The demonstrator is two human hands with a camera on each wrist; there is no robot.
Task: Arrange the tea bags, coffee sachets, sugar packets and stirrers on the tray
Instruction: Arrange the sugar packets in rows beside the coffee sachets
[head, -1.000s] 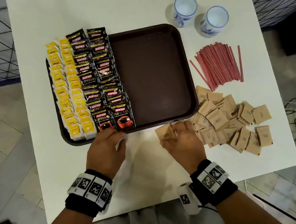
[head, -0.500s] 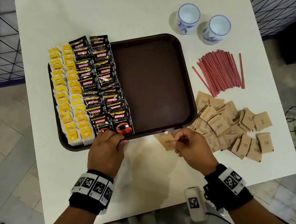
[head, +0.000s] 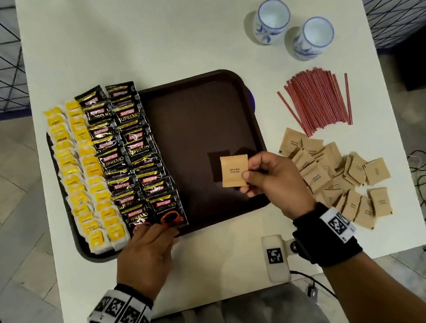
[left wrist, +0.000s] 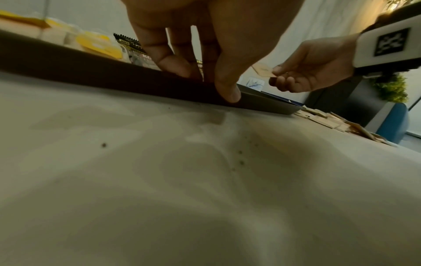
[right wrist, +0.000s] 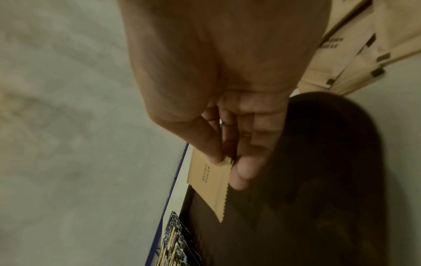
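A dark brown tray (head: 201, 125) holds two rows of yellow tea bags (head: 78, 173) on its left and two rows of black coffee sachets (head: 130, 156) beside them; its right half is bare. My right hand (head: 249, 175) pinches one brown sugar packet (head: 234, 170) by its edge, a little above the bare right part of the tray. The same packet (right wrist: 209, 180) hangs from thumb and fingers in the right wrist view. My left hand (head: 156, 231) holds the tray's front rim, fingers over the nearest sachet, thumb (left wrist: 227, 91) against the rim's outer wall.
A loose pile of brown sugar packets (head: 344, 176) lies on the white table right of the tray. Red stirrers (head: 317, 101) lie fanned behind the pile. Two blue-and-white cups (head: 272, 20) (head: 313, 37) stand at the back right. The table's front edge runs close to my wrists.
My right hand has lifted the sugar packet from the table in front of the tray and carried it up over the tray's right part. The left hand has stayed at the front rim.
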